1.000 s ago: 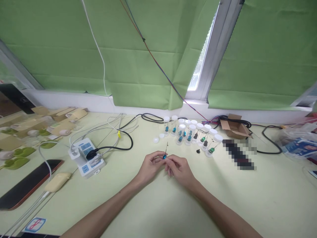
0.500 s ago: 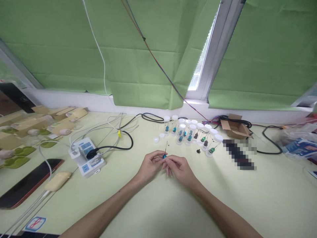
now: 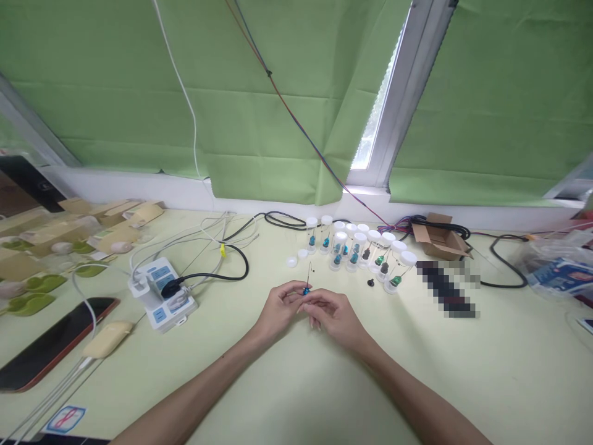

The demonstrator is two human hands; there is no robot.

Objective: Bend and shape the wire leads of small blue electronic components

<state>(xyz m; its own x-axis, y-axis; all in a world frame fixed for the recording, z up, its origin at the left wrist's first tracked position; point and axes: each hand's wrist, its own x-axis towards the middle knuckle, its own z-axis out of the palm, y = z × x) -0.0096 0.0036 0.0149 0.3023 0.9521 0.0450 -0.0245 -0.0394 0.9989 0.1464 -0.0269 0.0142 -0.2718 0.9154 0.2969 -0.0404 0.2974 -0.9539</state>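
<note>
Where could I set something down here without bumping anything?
The roomiest bare tabletop looks to be between the right forearm and black cable beyond it. Others: between the left forearm and power strip, and between the forearms. Crowded: around the white-capped vials and cardboard box, and far left among beige packaging.

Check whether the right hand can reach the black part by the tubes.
Likely yes: only tabletop shows between the right hand and the black part, though that hand is at the held blue piece.
</note>
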